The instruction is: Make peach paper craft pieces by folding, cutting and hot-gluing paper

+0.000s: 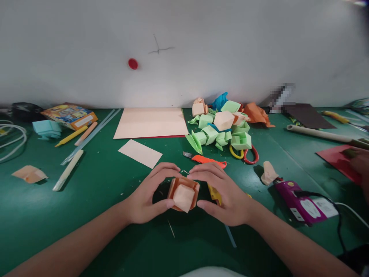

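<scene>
A small folded paper box [198,191] in peach and orange, with a pale peach folded paper piece [183,197] at its front, is held between my two hands, low over the table. My left hand [152,194] curves around its left side, the thumb pressing the lower left edge. From the other side my right hand [223,194] has its fingertips at the top edge and its thumb by the right side. A yellow tool [215,193] lies partly hidden behind my right hand. Just beyond my fingers rests an orange utility knife [209,160].
Folded green paper pieces [210,134] are heaped near the wall beside scissors [250,154]. Peach sheets [151,122] and a cut strip [140,154] lie left of them. Clear glue sticks [90,136] are farther left. At right are a purple corded box [302,203] and another person's hand [361,163].
</scene>
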Demonstrator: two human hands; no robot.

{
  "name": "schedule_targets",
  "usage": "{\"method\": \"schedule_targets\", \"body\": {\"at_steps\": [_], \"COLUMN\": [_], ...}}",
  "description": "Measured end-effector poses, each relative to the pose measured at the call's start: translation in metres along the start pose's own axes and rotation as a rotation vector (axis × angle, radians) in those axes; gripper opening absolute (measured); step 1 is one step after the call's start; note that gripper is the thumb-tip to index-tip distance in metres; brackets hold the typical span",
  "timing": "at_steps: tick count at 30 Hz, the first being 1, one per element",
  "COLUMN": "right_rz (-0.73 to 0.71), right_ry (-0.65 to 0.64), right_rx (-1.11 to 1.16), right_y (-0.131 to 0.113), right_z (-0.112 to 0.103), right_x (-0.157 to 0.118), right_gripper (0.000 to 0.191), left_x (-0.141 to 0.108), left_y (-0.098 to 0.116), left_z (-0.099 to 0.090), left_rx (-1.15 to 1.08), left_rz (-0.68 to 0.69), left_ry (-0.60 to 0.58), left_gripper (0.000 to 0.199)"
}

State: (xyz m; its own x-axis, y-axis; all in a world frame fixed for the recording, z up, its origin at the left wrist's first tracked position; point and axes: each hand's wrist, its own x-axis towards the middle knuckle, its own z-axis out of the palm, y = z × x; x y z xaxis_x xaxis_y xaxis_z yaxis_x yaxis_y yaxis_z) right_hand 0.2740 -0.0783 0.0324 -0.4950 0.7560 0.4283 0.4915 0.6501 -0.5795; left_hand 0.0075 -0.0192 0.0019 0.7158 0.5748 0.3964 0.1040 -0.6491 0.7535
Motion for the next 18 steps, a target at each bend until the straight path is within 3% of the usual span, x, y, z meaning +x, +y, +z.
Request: {"method": "schedule_targets", "body": {"at_steps": [4,7,10,13,18], "right_rz": [0.026,0.032,0.088,0.162,0.267], "right_ry": [-0.008,-0.001,0.009,-0.041,-0.297], "right_rx": [-0.001,-0.015,-0.046,-0.048,-0.055], "right_y": [0.001,0.002,0.005,0.005,-0.01], "right_z": [-0.003,-0.006,-0.008,-0.011,-0.009], "right_x": [-0.001,0.0,0.001,0.0,-0.001], "right_gripper": [0.049,0.048,0.043,0.048,0.106], "left_x": [0.003,0.01,0.012,0.009,0.006], "left_y": [0.004,-0.002,-0.021,-0.037,-0.041], "left_z": [-0.01,-0.028,-0.045,-0.052,-0.049], "left_rx": [0.08,0.342,0.717,0.894,0.98], "left_rz": [-0.008,-0.173,-0.418,-0.522,-0.576], "left_ry": [0.164,0.273,0.213,0.093,0.025], "left_gripper": [0.035,0.03,0.056,0.076,0.064]}}
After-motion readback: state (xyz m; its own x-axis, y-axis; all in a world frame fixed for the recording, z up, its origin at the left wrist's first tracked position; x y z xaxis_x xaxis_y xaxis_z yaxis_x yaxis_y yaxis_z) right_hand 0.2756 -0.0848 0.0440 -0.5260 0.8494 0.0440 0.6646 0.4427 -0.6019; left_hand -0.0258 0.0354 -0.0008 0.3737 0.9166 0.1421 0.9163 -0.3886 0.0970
